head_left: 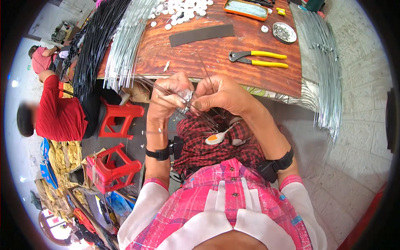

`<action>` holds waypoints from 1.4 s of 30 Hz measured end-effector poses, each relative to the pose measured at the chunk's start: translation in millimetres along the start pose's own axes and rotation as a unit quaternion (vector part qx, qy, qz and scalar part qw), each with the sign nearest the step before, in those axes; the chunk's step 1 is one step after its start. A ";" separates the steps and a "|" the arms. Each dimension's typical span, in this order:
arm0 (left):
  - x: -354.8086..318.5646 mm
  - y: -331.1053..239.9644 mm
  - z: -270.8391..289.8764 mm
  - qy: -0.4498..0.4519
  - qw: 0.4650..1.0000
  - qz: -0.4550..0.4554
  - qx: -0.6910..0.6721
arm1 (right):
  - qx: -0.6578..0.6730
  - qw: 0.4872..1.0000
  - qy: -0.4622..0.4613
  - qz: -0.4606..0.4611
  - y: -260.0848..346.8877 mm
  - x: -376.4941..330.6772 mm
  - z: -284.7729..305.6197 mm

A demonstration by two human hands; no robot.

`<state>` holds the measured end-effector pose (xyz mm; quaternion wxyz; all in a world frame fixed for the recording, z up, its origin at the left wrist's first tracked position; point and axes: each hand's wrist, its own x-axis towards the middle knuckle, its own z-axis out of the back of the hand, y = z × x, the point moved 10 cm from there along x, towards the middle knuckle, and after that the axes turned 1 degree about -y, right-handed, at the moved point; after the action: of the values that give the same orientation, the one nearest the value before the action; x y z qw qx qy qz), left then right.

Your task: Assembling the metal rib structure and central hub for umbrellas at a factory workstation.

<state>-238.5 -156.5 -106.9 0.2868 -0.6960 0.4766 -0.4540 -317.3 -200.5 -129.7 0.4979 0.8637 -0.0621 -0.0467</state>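
Firstly, at the far left, I saw on my distant screen a co-worker in a red top (62, 106), beside a red stool (121, 110). Next came the black strands (96, 46) and the pale strands (127, 41), with their ends hanging past the edge of the desk (154, 58).

Then I found the left hand (166, 98), closed around a loose bunch of thin dark wires (148, 82). These wires were just off the desk's front edge, above the lap, and their long axis ran slantwise from upper left to lower right. This slant was, for me, the important relation: the left hand was around them, and their lower ends pointed beneath the right hand (218, 93).

A crumpled silvery piece (186, 96) sat between both hands. The right hand was just beside it, fingers bent; whether they pinched something, I could not tell. Farther right, yellow-handled pliers (257, 53) rested on the desk, well apart.
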 end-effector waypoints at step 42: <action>-30.7 -47.0 -5.9 -0.299 0.907 -0.076 0.288 | -0.115 0.967 -0.174 0.145 29.9 -23.5 -3.5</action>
<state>-229.0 -110.0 -76.3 0.5684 -0.7203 0.1629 -0.3627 -341.8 -208.8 -101.6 0.5769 0.7610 -0.2663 -0.1307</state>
